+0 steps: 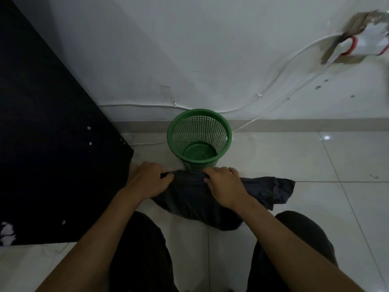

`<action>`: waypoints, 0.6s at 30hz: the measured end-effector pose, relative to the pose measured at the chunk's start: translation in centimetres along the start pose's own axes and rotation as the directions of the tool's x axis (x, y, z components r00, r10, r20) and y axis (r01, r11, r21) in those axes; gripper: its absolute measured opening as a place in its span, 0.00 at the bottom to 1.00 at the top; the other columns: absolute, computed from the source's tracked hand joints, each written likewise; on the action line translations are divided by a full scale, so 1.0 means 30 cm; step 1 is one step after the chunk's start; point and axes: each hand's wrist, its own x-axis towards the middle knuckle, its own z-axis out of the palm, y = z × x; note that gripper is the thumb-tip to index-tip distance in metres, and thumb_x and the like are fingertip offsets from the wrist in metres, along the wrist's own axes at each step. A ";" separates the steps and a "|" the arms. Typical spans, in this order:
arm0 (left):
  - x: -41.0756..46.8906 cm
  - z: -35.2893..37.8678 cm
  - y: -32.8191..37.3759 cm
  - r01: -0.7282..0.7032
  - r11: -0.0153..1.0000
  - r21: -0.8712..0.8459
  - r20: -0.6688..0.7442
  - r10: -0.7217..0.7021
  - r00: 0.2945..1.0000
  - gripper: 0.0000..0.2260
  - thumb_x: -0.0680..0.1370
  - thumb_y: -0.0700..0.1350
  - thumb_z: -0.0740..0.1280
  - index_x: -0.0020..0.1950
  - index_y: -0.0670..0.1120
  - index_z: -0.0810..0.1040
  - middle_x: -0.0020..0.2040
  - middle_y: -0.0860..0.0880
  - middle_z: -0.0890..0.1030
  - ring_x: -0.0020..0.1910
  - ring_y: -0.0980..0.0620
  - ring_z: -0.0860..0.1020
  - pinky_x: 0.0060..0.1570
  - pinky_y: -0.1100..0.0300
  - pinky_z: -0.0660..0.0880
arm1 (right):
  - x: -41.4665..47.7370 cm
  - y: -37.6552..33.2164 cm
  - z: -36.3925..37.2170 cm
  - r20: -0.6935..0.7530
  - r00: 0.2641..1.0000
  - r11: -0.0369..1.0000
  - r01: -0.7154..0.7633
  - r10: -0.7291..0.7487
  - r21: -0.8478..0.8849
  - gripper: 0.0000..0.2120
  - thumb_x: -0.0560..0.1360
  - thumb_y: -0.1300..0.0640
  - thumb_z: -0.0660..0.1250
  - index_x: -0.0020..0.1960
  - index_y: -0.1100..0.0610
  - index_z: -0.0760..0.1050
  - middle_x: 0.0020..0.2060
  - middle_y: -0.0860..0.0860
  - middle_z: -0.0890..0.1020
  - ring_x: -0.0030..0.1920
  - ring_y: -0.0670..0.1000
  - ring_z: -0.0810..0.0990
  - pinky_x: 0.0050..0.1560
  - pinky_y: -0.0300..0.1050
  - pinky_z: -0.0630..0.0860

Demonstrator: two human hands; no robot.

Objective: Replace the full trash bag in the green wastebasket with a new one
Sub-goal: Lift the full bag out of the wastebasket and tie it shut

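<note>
Floor: white glossy tiles [294, 157] meeting a white wall [189, 49]; all task items sit at floor level, which accounts for the low, crouched working position.
View: head camera, looking forward and down.
Green wastebasket [200, 127]: upright on the floor close to the wall, just beyond the hands. The mesh and base are bare, with no liner fitted, so it stands ready to receive a bag.
Black bag [189, 199]: lies mostly flat on the floor between the basket and the knees [143, 249], its far edge raised in front of the basket foot. It looks slack and unfilled; probably the new liner.
Left hand [147, 180]: fingers curled over the left part of the bag's far edge, pinching it.
Right hand [225, 184]: fingers curled over the same edge further right, pinching it; loose film trails beyond it.
Grip purpose: two spaced pinches on one edge, likely to part the mouth before fitting.
Surroundings: black panel [52, 144] at left; white cable [136, 105] clipped along the wall.
</note>
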 end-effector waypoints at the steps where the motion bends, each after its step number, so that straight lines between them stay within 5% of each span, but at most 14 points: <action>1: -0.011 -0.003 0.002 0.033 0.997 0.068 -0.020 -0.032 0.999 0.18 0.77 0.62 0.54 0.45 0.53 0.79 0.46 0.56 0.79 0.51 0.52 0.74 0.57 0.49 0.61 | 0.000 0.007 0.007 -0.033 0.999 0.997 0.012 -0.010 0.074 0.12 0.81 0.52 0.57 0.62 0.51 0.72 0.53 0.51 0.82 0.54 0.55 0.78 0.55 0.50 0.67; 3: -0.035 0.015 0.035 0.044 0.991 0.125 -0.080 -0.034 0.996 0.18 0.74 0.60 0.57 0.58 0.55 0.75 0.58 0.54 0.76 0.61 0.49 0.70 0.61 0.45 0.56 | 0.001 0.010 0.003 -0.022 0.999 0.960 0.034 -0.029 0.278 0.09 0.81 0.54 0.59 0.59 0.52 0.73 0.51 0.51 0.82 0.50 0.54 0.79 0.49 0.49 0.73; 5: -0.056 0.047 0.118 -0.087 0.995 0.042 -0.120 0.091 0.989 0.27 0.72 0.59 0.58 0.70 0.54 0.67 0.67 0.52 0.72 0.68 0.48 0.67 0.66 0.42 0.54 | 0.002 0.007 -0.007 0.023 0.998 0.901 0.042 -0.057 0.432 0.08 0.80 0.56 0.61 0.58 0.53 0.74 0.51 0.52 0.82 0.50 0.53 0.79 0.50 0.52 0.76; 9: -0.060 0.130 0.241 -0.263 0.965 -0.001 -0.060 0.263 0.963 0.24 0.82 0.51 0.54 0.78 0.51 0.55 0.67 0.53 0.75 0.67 0.51 0.70 0.70 0.38 0.52 | -0.011 0.008 -0.029 0.023 0.998 0.868 0.033 -0.051 0.495 0.09 0.77 0.56 0.65 0.57 0.53 0.73 0.51 0.50 0.81 0.50 0.49 0.78 0.53 0.51 0.76; 11: -0.043 0.153 0.235 -0.264 0.964 -0.025 -0.046 0.262 0.964 0.21 0.83 0.48 0.54 0.76 0.52 0.57 0.66 0.54 0.77 0.65 0.51 0.73 0.70 0.41 0.53 | -0.038 0.022 -0.034 -0.034 0.999 0.910 -0.005 0.021 0.415 0.11 0.77 0.54 0.63 0.59 0.50 0.70 0.51 0.48 0.80 0.50 0.50 0.77 0.52 0.51 0.73; 15: -0.037 0.175 0.222 -0.280 0.957 -0.072 -0.071 0.275 0.959 0.21 0.81 0.49 0.54 0.75 0.56 0.58 0.66 0.55 0.77 0.63 0.50 0.74 0.61 0.48 0.58 | -0.109 0.006 0.009 -0.146 0.989 0.994 -0.019 0.003 -0.109 0.12 0.78 0.49 0.58 0.60 0.48 0.72 0.51 0.48 0.81 0.49 0.55 0.78 0.51 0.52 0.69; 18: -0.045 0.178 0.220 -0.231 0.969 -0.090 -0.044 0.228 0.973 0.21 0.82 0.50 0.51 0.76 0.56 0.57 0.67 0.54 0.75 0.64 0.49 0.72 0.62 0.47 0.57 | -0.144 -0.019 0.055 -0.082 0.997 0.986 -0.009 -0.005 -0.165 0.18 0.72 0.49 0.65 0.61 0.49 0.74 0.44 0.50 0.83 0.43 0.57 0.81 0.47 0.54 0.71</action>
